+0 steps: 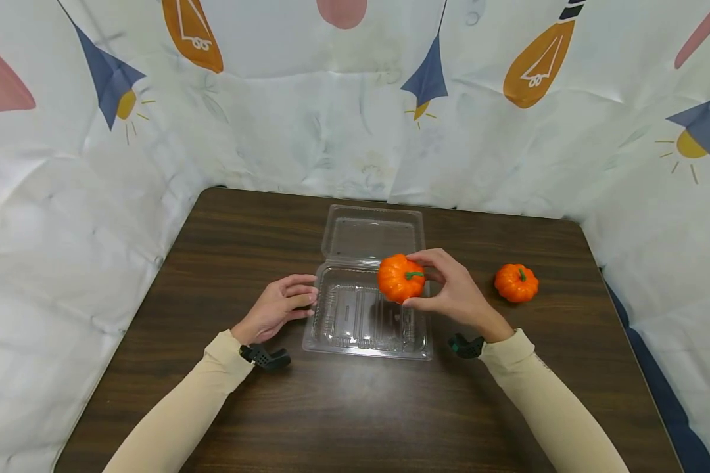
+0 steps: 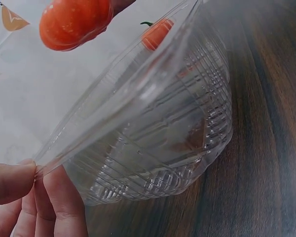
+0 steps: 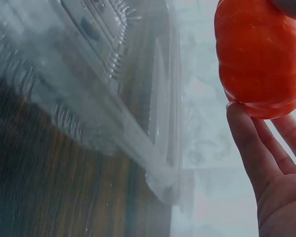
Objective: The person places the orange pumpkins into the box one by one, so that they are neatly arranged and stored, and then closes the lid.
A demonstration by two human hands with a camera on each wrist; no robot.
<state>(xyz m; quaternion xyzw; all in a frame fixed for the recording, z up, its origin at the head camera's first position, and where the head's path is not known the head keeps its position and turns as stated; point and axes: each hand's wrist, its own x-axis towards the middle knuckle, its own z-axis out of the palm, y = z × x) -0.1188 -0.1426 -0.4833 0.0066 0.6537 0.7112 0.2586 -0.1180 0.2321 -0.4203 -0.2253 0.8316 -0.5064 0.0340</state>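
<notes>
A small orange pumpkin (image 1: 398,278) with a green stem is held by my right hand (image 1: 452,289), thumb and fingers gripping its right side. It hangs above the right part of a clear plastic clamshell box (image 1: 355,322), whose lid (image 1: 373,235) lies folded back. My left hand (image 1: 281,304) pinches the box's left rim between thumb and finger, as the left wrist view shows. In the right wrist view the pumpkin (image 3: 261,59) rests against my fingers (image 3: 251,143), apart from the box wall (image 3: 133,133).
A second orange pumpkin (image 1: 517,283) stands on the dark wood table (image 1: 355,420), right of the box. Beyond the table's far edge hangs a white printed cloth (image 1: 307,131), which also runs along both sides. Each wrist wears a black strap (image 1: 266,357).
</notes>
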